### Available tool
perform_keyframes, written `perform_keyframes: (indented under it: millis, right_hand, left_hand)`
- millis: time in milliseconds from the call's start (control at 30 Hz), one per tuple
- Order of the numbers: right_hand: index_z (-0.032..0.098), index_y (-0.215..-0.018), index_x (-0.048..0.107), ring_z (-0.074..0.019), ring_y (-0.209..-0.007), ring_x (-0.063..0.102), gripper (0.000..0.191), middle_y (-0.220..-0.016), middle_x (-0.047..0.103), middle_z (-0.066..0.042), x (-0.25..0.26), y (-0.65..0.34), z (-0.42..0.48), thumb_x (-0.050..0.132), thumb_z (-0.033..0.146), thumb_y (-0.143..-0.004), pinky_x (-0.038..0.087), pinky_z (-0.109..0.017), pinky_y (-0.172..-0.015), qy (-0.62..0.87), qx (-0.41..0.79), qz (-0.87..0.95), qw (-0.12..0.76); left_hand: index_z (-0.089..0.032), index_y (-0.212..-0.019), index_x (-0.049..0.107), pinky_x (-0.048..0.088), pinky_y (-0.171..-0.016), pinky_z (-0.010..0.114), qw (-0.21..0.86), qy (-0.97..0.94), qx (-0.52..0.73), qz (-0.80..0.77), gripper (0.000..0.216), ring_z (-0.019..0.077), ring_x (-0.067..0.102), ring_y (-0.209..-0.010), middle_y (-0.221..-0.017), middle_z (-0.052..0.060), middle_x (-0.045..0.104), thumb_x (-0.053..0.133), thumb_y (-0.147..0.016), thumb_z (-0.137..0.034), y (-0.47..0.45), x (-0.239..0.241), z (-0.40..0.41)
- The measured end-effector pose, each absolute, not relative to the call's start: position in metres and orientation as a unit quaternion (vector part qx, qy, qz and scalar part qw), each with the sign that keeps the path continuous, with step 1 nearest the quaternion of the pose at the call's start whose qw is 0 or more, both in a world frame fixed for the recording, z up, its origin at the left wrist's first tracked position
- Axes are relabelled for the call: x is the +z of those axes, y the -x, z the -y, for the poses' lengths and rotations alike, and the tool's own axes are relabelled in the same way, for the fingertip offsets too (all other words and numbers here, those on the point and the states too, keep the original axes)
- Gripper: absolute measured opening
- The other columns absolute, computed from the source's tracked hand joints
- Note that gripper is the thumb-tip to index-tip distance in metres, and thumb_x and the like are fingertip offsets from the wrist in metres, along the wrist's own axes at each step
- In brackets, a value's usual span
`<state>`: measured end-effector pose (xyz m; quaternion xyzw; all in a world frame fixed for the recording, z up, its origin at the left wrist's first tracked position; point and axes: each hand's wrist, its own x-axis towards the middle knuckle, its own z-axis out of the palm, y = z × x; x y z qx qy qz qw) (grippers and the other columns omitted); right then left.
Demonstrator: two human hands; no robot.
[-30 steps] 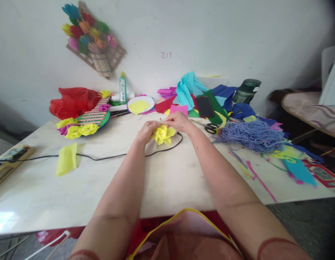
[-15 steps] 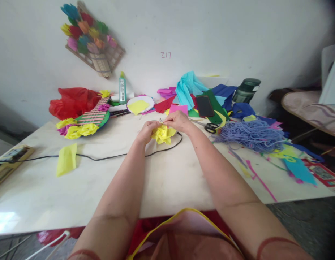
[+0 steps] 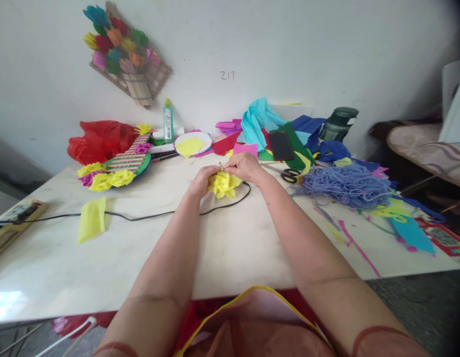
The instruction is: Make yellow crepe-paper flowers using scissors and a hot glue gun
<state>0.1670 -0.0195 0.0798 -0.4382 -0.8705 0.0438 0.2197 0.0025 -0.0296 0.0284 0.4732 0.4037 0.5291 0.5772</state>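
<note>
A yellow crepe-paper flower hangs between my two hands, its petals turned toward me, just above the white table. My left hand is closed on the flower's left side near its base. From the right, my right hand pinches the gathered back end of the same flower, its fingertips almost meeting those of the left. A tiny pale tip pokes up between the fingers; what it is I cannot make out. Below the flower a black cable crosses the tabletop.
Scissors and a phone lie right of my hands, beside blue-purple yarn. A paper-flower-trimmed craft, a glue bottle and a paper plate stand left and behind. A folded yellow sheet overlies the cable.
Almost nothing differs. Both hands keep their hold on the yellow flower, which has shifted only very slightly.
</note>
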Motion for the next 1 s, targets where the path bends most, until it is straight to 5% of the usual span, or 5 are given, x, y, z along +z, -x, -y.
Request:
perform_keyframes:
  millis: [633, 1000]
  right_hand:
    - [0.017, -0.083, 0.080, -0.0145, -0.075, 0.065, 0.020, -0.076, 0.074, -0.002, 0.0712, -0.1706, 0.0111, 0.063, 0.027, -0.082, 0.041, -0.022, -0.064, 0.464, 0.163, 0.836, 0.242]
    - [0.021, -0.089, 0.081, -0.0163, -0.084, 0.065, 0.021, -0.086, 0.076, -0.002, 0.0803, -0.1689, 0.0187, 0.060, 0.024, -0.085, 0.037, -0.025, -0.066, 0.438, 0.061, 0.873, 0.208]
  left_hand:
    - [-0.013, -0.069, 0.066, 0.040, -0.050, 0.023, 0.597, -0.540, 0.468, -0.365, 0.038, 0.0116, 0.055, -0.051, -0.058, 0.001, 0.061, 0.081, -0.059, -0.046, 0.0047, 0.0229, 0.0273]
    - [-0.012, -0.066, 0.067, 0.042, -0.051, 0.025, 0.611, -0.495, 0.484, -0.385, 0.039, 0.0134, 0.057, -0.052, -0.059, 0.003, 0.064, 0.082, -0.055, -0.046, 0.0022, 0.0246, 0.0274]
